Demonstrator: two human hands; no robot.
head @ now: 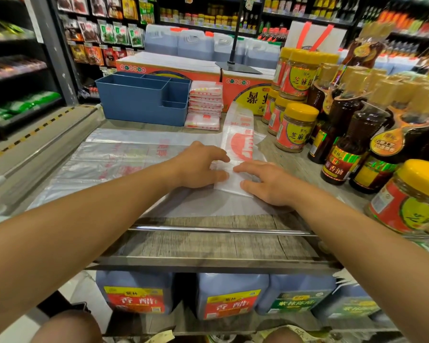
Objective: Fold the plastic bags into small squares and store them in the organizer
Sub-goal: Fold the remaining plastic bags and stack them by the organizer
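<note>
You're mid-fold: your left hand (200, 167) and right hand (265, 183) press flat, fingers loosely spread, on the plastic bag (235, 154) at worktop (208, 243) centre. Next, fold it squarer, then carry it to the organizer (144, 97) at eleven o'clock.

Beside the one blue organizer (144, 97) you have one stack of folded bags (204, 102); right of it, five yellow-lidded jars (296, 127).

Your hands sit mid-counter (208, 243) on the folded bag (233, 183). Flat bags (114, 157) spread left. Organizer (144, 100) behind, folded stack (204, 102) touching its right side. Jars (296, 127) and bottles (352, 134) right.
</note>
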